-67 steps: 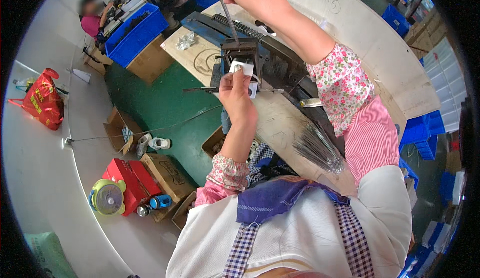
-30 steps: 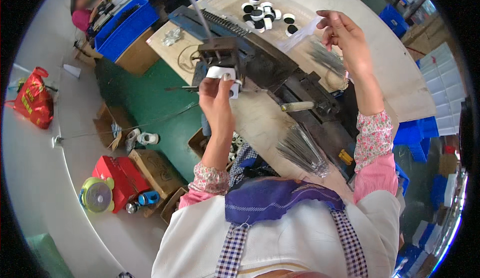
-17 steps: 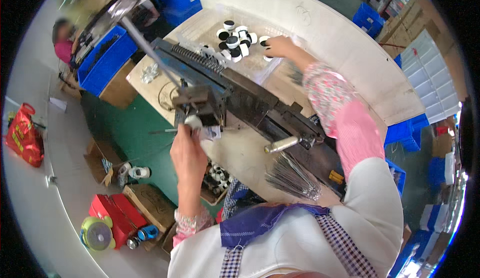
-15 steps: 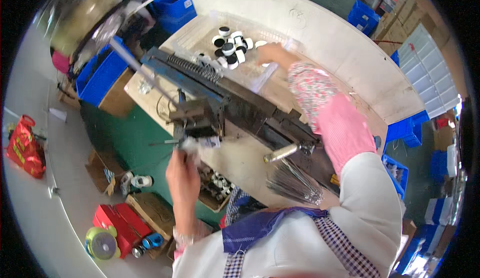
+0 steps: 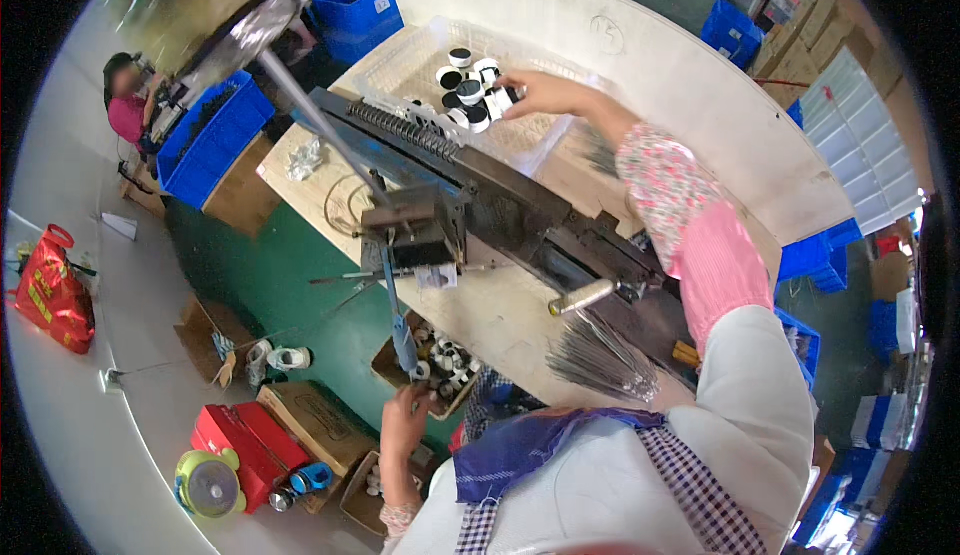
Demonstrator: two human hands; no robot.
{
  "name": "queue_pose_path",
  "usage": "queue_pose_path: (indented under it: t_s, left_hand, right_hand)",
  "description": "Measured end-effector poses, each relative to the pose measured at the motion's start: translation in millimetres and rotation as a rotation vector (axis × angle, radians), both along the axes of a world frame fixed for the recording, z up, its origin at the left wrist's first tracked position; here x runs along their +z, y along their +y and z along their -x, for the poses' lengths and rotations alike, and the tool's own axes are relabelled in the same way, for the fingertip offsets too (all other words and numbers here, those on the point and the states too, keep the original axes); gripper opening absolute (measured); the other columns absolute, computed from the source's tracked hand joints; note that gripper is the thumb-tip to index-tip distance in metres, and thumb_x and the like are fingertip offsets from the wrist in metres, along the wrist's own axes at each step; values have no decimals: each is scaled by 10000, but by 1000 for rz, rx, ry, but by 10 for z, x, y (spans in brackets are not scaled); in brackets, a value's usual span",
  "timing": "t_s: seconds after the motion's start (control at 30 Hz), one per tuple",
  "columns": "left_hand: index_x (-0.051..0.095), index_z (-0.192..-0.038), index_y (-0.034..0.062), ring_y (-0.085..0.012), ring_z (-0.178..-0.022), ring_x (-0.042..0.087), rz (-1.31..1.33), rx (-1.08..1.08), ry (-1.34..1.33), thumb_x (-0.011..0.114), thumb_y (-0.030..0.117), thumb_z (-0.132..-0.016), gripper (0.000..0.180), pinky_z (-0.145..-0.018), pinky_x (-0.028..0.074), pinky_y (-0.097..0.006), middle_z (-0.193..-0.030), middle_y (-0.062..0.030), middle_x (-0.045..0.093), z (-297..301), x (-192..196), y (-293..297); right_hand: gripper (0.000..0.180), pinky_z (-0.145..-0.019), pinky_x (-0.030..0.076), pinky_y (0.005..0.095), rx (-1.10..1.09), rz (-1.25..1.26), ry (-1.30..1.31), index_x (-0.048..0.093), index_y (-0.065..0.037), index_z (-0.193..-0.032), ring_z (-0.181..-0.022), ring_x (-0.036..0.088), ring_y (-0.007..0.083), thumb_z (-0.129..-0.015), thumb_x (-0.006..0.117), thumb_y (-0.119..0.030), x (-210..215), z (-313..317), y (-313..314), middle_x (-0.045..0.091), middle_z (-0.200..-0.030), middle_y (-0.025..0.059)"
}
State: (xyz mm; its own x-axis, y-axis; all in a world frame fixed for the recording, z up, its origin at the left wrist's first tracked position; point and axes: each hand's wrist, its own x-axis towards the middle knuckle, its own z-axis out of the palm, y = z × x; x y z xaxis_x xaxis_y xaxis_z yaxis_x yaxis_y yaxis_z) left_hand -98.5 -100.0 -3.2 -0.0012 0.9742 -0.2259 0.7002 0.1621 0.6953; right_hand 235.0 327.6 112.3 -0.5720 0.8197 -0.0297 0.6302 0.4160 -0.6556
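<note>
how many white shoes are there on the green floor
2: one white shoe beside the open cardboard box, the other shoe just right of it; more may be hidden.

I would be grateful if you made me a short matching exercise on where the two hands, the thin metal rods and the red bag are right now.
Column one
1. Right hand
2. Left hand
3. Thin metal rods
4. Red bag

Column two
A. Lying in a bundle on the pale bench top
B. By the pale wall at the picture's left
C. At the black-and-white round pieces in the clear tray
D. By the lower end of the blue lever

Right pairs: 1-C, 2-D, 3-A, 4-B
</note>
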Motion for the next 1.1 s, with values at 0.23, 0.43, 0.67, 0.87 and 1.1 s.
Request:
queue_pose_path:
  t_s: [0.23,0.43,0.67,0.87,1.1]
  left_hand:
    - [340,-1378,-48,-308,-1064,595,-146,-150,-1303,482,279,-969,543,-874,496,-398,-1248,-207,544,-793,949,633]
    - [447,-1287,-20,-271,-1077,590,-323,-78,-1626,540,210,-947,421,-803,521,-362,-1220,-174,561,-966,962,494]
    - [381,-1370,-45,-185,-1050,574,-371,96,-1223,470,44,-954,434,-869,517,-350,-1270,-152,524,-1213,947,347]
    - [498,-1272,-49,-192,-1081,543,-685,111,-962,488,-39,-916,356,-850,560,-323,-1232,-101,473,-1477,1049,404]
    - [551,-1252,17,-158,-1032,547,-777,80,-1043,542,-35,-900,356,-812,581,-291,-1167,-81,465,-1577,1009,536]
  right_hand:
    - [553,-911,450,265,438,268,696,499,-34,-1289,-1063,540,142,-798,723,-152,1081,380,-2077,593,-1140,72]
    - [564,-974,376,394,303,-399,653,567,-97,-1202,-1138,458,280,-699,793,-217,586,669,-3142,547,-1227,59]
    - [483,-821,473,355,-115,-556,564,579,-103,-1220,-1007,521,276,-769,732,-178,198,577,-3639,497,-1093,112]
    - [408,-675,488,291,-336,-774,661,652,-51,-1119,-786,568,178,-722,739,-23,164,640,-3658,506,-999,75]
    - [416,-582,431,238,-348,-846,677,676,-95,-1114,-705,497,115,-714,746,-5,91,612,-3503,505,-1000,44]
